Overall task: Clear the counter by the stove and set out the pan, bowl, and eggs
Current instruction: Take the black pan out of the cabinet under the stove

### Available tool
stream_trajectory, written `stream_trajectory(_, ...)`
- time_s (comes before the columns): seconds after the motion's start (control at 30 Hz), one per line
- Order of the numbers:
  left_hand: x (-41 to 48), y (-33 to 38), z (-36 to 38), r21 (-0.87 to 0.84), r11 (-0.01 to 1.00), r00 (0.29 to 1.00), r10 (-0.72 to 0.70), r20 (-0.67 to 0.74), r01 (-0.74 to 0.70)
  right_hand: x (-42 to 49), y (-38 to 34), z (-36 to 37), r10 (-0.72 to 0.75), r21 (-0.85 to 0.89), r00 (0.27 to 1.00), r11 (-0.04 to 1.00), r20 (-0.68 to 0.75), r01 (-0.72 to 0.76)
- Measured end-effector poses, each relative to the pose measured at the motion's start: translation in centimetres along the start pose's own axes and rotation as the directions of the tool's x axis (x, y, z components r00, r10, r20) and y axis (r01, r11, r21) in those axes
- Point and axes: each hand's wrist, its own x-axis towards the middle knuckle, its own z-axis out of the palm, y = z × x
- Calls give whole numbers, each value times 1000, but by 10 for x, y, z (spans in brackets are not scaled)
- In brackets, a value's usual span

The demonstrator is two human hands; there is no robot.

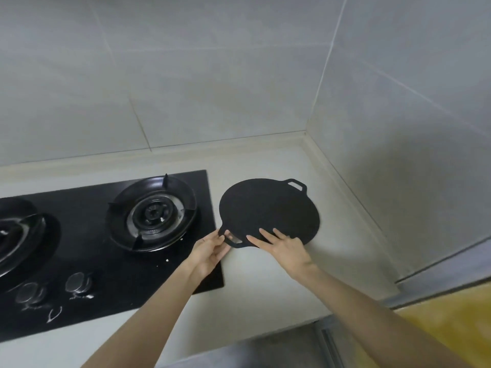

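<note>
**Fingers on the big black pan**

Fingers [215, 239] of the left hand [210, 252] curl round the near handle [233, 241] of the pan [265, 208] and pinch it with the thumb. The right hand [288, 248] is just beside it. Its fingers [266, 235] are straight and spread, and they lie flat on top of the pan's near edge.

The pan is round, flat and dark, with a small loop handle on each side. The far handle [296, 185] points to the corner of the walls. The pan's whole top shows as bare black. It sits on the pale counter [279, 288], just to the right of the stove [79, 261], and its left edge is very near the stove's edge. I cannot tell if the near side is lifted a bit or if the pan lies flat.

The stove is black and shiny. It has two round burners. The right burner [152, 212] is near the pan, and the left burner [16, 235] is partly cut off at the side of the view. Two knobs [78, 281] sit at the front of the stove. A few white crumbs [167, 260] lie on the black glass by the right burner.

Grey tiles [186, 88] cover the walls behind and to the right of the counter. Both bare arms reach in from the bottom of the view.
</note>
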Motion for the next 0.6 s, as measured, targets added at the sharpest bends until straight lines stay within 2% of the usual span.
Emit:
stream_trajectory(0.2,37,19,7,-81,995,998,-63,-30,60,59,20,-3,21,35,997,999,75,-24)
stream_trajectory(0.47,68,43,35,-95,995,1000,17,-24,-19,138,57,18,-50,-39,998,998,36,52)
stream_trajectory(0.6,84,49,46,-150,987,995,41,-95,-55,160,74,18,-139,14,989,990,51,139)
